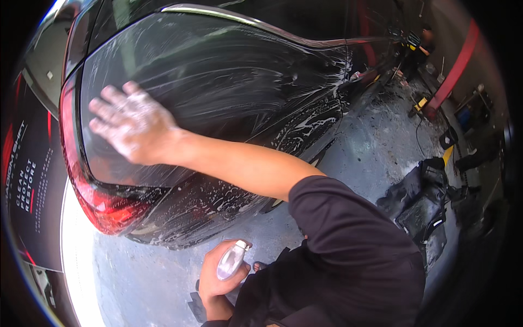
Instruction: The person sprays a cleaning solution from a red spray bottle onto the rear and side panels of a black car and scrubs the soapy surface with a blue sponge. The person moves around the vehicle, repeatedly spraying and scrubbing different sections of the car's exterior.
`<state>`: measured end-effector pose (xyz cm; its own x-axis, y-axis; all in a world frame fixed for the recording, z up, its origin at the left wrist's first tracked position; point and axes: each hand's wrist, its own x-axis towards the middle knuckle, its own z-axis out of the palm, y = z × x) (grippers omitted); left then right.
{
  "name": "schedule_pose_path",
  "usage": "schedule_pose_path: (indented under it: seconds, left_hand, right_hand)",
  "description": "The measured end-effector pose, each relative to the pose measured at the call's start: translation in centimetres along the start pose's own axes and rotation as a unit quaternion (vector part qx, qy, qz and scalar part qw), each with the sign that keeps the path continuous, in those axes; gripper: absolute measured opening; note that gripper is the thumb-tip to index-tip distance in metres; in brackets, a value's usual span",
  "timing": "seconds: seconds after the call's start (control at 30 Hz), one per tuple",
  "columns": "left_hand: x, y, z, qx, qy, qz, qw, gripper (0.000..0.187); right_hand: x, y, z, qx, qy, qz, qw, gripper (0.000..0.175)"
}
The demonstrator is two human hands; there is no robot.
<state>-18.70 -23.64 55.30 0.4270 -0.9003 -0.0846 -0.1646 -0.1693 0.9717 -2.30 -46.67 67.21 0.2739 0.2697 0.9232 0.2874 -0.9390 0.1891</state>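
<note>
My right hand (135, 122), white with foam, is spread over the glossy dark rear side panel (229, 86) of a car, near its left edge in view. Whether it touches the panel cannot be told. Wet streaks and suds cover the panel. A red tail light (116, 210) lies below and left of this hand, and a metallic trim strip (245, 19) curves above it. Low in the middle, my left hand (222, 267) grips a small clear bottle (231, 260) with a white top, held near my dark shirt, away from the car.
Wet blue-grey floor (359, 151) surrounds the car. Black sheet-like material (421, 212) lies at the right. Farther back are a red post (455, 69), a cable and a crouching person (416, 53). A dark banner with writing (34, 180) stands at the left.
</note>
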Motion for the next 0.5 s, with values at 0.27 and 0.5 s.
schedule_pose_path:
  seconds: [0.27, 0.5]
  left_hand:
    - [3.8, 1.7, 2.9, -0.058, -0.037, -0.027, 0.997, 0.042]
    - [6.4, 3.6, 4.8, 0.015, -0.062, -0.068, 0.996, 0.045]
  right_hand:
    - [-3.1, 14.2, -8.3, -0.092, 0.117, 0.16, 0.976, 0.042]
    - [-25.7, 29.2, -17.0, -0.24, 0.101, 0.249, 0.933, 0.043]
